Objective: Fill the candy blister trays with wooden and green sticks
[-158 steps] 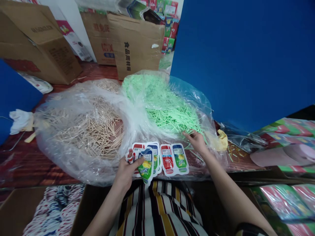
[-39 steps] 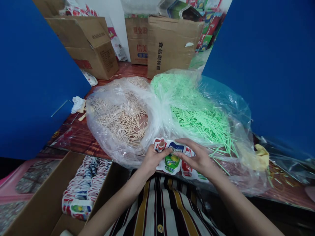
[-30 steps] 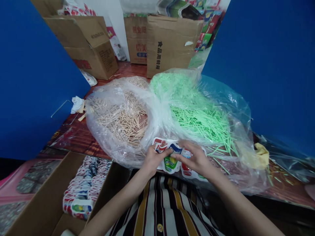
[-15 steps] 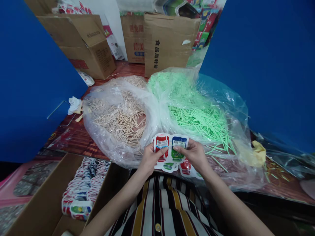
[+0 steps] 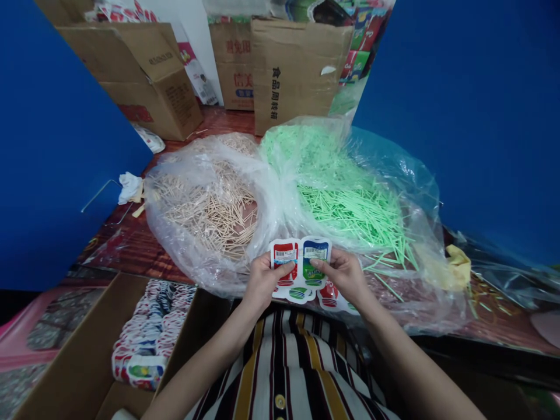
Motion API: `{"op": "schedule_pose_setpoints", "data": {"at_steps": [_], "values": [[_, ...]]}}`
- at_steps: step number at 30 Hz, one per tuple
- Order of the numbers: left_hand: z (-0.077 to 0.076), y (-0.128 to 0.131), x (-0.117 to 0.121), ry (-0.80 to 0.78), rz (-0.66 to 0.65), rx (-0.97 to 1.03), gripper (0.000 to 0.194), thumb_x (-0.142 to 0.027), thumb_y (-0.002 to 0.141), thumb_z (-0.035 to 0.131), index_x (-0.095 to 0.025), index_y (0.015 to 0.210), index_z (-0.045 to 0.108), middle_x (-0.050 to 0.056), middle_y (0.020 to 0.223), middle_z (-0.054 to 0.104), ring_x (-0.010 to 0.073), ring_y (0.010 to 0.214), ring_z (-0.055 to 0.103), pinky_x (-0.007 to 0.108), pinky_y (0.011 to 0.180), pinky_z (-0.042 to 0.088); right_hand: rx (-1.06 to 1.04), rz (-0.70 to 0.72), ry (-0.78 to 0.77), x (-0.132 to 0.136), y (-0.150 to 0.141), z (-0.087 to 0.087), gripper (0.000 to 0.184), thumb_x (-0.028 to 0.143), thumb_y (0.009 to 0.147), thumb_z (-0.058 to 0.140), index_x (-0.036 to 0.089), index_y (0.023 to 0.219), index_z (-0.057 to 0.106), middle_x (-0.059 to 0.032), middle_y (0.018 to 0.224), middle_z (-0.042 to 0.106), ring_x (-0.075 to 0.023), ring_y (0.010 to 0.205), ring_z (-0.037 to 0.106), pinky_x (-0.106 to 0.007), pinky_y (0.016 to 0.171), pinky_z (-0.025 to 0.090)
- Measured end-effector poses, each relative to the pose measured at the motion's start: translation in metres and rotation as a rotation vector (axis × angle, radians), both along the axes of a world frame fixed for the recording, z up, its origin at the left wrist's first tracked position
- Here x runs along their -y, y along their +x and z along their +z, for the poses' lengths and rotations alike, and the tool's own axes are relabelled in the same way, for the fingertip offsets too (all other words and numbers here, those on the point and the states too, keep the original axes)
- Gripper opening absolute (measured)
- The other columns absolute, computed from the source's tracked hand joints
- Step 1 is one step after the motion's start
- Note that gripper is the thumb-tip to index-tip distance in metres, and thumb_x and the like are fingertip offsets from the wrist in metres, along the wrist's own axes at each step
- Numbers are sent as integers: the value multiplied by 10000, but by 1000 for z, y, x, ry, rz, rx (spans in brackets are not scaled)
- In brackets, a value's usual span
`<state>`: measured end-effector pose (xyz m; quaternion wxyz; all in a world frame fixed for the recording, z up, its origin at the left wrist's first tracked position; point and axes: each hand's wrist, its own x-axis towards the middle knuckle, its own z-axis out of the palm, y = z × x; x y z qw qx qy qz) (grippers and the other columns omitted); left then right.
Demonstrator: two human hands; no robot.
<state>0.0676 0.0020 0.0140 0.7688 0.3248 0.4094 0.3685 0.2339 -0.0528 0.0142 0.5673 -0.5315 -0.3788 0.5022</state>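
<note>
My left hand (image 5: 262,280) is closed on a red can-shaped packet (image 5: 280,254), thumb pressed flat on its front. A green and blue can-shaped packet (image 5: 315,251) is pinched in my right hand (image 5: 347,274). The two packets stand side by side with their edges meeting; I cannot tell whether they are joined. Below them at the table edge are more white-edged packets, one with a green print (image 5: 298,293) and one with a red print (image 5: 328,293), partly covered by my hands.
Behind my hands lie clear plastic bags with pale wooden-looking sticks (image 5: 227,219) and bright green sticks (image 5: 359,216). An open carton (image 5: 83,344) with stacked packets (image 5: 146,326) stands at lower left. Cardboard boxes (image 5: 297,76) line the back, between blue panels (image 5: 459,105).
The view has shifted slightly. Both hands keep the same packets side by side, with the thumbs in nearly the same places.
</note>
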Motion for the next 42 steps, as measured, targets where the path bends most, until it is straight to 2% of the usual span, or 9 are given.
{"op": "schedule_pose_setpoints", "data": {"at_steps": [5,13,18,23,27,31,35,38,42], "values": [[7,15,-2,31,-64,15,315,-298,574,813,-111,791,682,36,664,713,161,542,641,310,572,540,48,-70,55,5,12,3,273,349,645,786,176,840,703,-23,760,739,-186,672,688,-330,655,578],[29,64,-2,155,-161,66,358,-264,529,835,-114,828,706,63,776,735,170,644,658,314,659,539,221,-222,88,24,60,32,280,319,638,800,197,877,721,-38,841,744,-194,742,694,-301,665,574],[0,75,19,84,-304,-75,300,-366,676,720,-103,821,705,81,737,729,199,629,658,327,614,525,115,-178,-126,51,78,8,289,318,587,827,173,809,713,-46,782,741,-188,663,688,-299,636,580],[-28,79,26,456,-415,-405,173,-296,711,677,-140,784,697,77,815,732,238,776,656,296,654,487,45,-235,-228,66,80,-28,393,358,537,842,165,846,696,-50,758,737,-205,641,685,-341,633,583],[-17,67,19,787,-406,-703,229,-370,759,658,-178,883,669,55,696,680,229,693,625,290,638,429,271,-256,-235,70,82,-45,452,432,564,811,151,886,665,-76,789,729,-235,668,679,-361,618,564],[-3,30,4,1052,-309,-1122,199,-366,868,532,-191,891,622,107,904,658,256,849,599,320,722,401,863,-266,-357,73,81,-42,519,518,690,696,139,1037,624,-96,795,701,-261,645,658,-399,585,528],[-7,-8,-13,905,-224,-1531,401,-487,809,577,-124,980,567,181,980,620,331,968,551,370,738,411,1390,-455,-245,71,72,-26,561,497,813,579,138,1241,524,-174,1085,625,-318,906,639,-424,691,515],[-18,-22,-25,837,-237,-1501,431,-508,787,595,-122,977,572,150,935,639,282,894,582,337,717,404,1448,-418,-4,57,60,-15,374,422,871,537,173,1146,584,-125,1045,628,-271,954,626,-356,737,505],[-28,-26,-33,746,-209,-1336,294,-464,743,659,-176,716,605,41,682,616,194,666,560,276,599,337,1379,-230,207,28,38,-3,214,341,898,522,187,1000,630,-81,942,646,-222,869,634,-324,764,491]]}}
